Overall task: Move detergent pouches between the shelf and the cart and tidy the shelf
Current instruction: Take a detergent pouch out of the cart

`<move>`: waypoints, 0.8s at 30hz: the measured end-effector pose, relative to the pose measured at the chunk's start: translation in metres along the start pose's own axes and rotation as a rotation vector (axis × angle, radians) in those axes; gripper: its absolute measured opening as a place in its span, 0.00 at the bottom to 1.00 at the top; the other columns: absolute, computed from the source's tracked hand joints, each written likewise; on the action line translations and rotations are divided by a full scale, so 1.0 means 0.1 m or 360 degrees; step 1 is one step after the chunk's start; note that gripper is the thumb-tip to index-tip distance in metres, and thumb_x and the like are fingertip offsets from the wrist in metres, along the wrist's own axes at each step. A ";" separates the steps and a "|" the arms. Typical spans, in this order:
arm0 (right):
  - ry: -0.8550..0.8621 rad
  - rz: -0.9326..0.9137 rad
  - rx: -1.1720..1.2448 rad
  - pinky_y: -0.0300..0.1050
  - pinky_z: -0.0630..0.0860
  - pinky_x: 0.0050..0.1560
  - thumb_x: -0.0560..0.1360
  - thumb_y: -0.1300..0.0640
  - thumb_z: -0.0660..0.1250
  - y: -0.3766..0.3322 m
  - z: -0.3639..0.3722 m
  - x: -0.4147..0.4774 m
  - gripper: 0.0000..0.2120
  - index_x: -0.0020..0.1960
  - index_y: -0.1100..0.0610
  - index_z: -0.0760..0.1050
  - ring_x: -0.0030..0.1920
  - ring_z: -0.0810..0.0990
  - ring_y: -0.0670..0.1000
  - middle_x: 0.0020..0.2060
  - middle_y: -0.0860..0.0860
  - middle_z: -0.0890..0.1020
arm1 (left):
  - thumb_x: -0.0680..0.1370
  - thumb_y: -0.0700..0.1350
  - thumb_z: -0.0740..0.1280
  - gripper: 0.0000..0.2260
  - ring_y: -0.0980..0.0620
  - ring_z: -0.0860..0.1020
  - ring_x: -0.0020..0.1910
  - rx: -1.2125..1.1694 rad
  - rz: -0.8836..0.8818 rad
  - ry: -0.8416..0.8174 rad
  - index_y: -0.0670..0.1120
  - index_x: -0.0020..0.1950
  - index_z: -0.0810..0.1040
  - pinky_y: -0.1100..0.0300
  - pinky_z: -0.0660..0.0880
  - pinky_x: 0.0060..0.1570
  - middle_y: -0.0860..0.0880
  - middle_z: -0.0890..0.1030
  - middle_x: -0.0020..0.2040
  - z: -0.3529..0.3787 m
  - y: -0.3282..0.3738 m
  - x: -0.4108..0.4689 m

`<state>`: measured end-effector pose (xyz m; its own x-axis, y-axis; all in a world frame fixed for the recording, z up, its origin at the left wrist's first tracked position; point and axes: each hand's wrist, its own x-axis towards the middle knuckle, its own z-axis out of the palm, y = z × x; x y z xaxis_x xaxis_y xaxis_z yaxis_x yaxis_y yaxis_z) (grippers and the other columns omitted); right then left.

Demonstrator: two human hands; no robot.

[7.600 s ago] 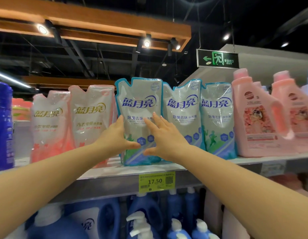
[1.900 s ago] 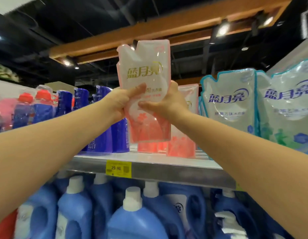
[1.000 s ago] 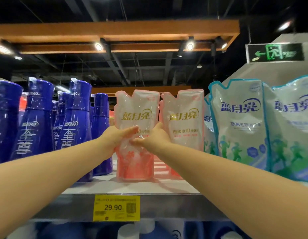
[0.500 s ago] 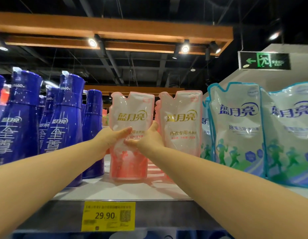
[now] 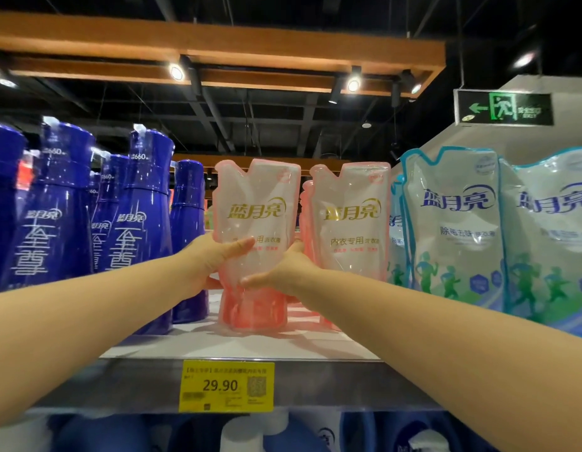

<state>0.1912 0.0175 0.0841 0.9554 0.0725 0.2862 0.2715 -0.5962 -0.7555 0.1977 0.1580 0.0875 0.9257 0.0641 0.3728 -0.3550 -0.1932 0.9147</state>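
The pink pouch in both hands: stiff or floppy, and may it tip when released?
Probably floppy: the pink pouch narrows where the left hand and right hand grip it. Its darker base on the shelf suggests liquid sits low, so it may stand, perhaps slumping.

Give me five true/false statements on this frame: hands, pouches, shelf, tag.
1. The left hand and right hand both grip the pink pouch. True.
2. That pouch is held high above the shelf. False: its base appears to sit on the shelf.
3. The yellow price tag reads 17.50. False: it reads 29.90.
4. Dark blue bottles stand left of the held pouch. True.
5. The blue-green pouches stand between the bottles and the pink pouch. False: they stand to the right, beyond a second pink pouch.
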 end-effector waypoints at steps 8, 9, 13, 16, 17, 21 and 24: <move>0.0038 -0.0054 0.0053 0.51 0.73 0.63 0.65 0.48 0.77 0.03 0.05 0.00 0.56 0.76 0.56 0.40 0.64 0.73 0.57 0.69 0.56 0.68 | 0.70 0.46 0.73 0.20 0.46 0.80 0.46 0.0036 0.0036 0.0089 0.49 0.60 0.74 0.47 0.79 0.44 0.46 0.81 0.50 0.01 -0.06 0.08; 0.0036 -0.0053 0.0051 0.51 0.73 0.63 0.65 0.48 0.77 0.03 0.05 0.01 0.56 0.76 0.56 0.40 0.64 0.72 0.57 0.69 0.56 0.68 | 0.70 0.47 0.73 0.20 0.46 0.80 0.45 0.0025 0.0047 0.0098 0.49 0.61 0.73 0.47 0.80 0.43 0.46 0.81 0.51 0.02 -0.08 0.08; 0.0042 -0.0060 0.0066 0.51 0.73 0.64 0.66 0.48 0.77 0.05 0.06 0.01 0.55 0.76 0.57 0.40 0.64 0.73 0.57 0.69 0.56 0.68 | 0.69 0.49 0.73 0.25 0.44 0.81 0.49 -0.0022 0.0018 0.0106 0.48 0.64 0.72 0.45 0.79 0.47 0.45 0.81 0.54 0.01 -0.15 0.11; 0.0040 -0.0066 0.0072 0.50 0.73 0.64 0.66 0.48 0.77 0.05 0.05 0.00 0.55 0.76 0.57 0.40 0.64 0.72 0.57 0.69 0.56 0.68 | 0.64 0.54 0.74 0.33 0.43 0.81 0.50 -0.0026 -0.0010 0.0064 0.47 0.66 0.70 0.42 0.79 0.50 0.44 0.81 0.54 0.01 -0.17 0.10; 0.0039 -0.0067 0.0078 0.50 0.72 0.64 0.66 0.48 0.77 0.05 0.05 0.00 0.56 0.76 0.57 0.40 0.65 0.72 0.57 0.69 0.56 0.68 | 0.61 0.56 0.74 0.36 0.42 0.80 0.50 -0.0034 -0.0024 0.0046 0.47 0.67 0.70 0.42 0.78 0.50 0.44 0.81 0.55 0.01 -0.17 0.10; 0.0035 -0.0067 0.0107 0.49 0.72 0.63 0.66 0.48 0.76 0.05 0.03 -0.02 0.56 0.76 0.58 0.40 0.66 0.71 0.57 0.70 0.55 0.67 | 0.60 0.59 0.71 0.41 0.41 0.78 0.55 -0.0001 -0.0046 -0.0010 0.47 0.70 0.67 0.42 0.77 0.52 0.43 0.79 0.58 0.02 -0.18 0.11; 0.0050 -0.0072 0.0111 0.48 0.71 0.63 0.66 0.49 0.77 0.07 0.02 -0.02 0.55 0.76 0.57 0.41 0.65 0.71 0.56 0.69 0.55 0.68 | 0.70 0.56 0.68 0.31 0.41 0.77 0.58 0.0099 0.0033 -0.0048 0.48 0.70 0.66 0.43 0.75 0.57 0.44 0.78 0.61 0.05 -0.18 0.12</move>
<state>0.1916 0.0150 0.0767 0.9382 0.0723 0.3385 0.3228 -0.5358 -0.7802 0.2159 0.1572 0.0744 0.9221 0.0302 0.3859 -0.3662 -0.2548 0.8950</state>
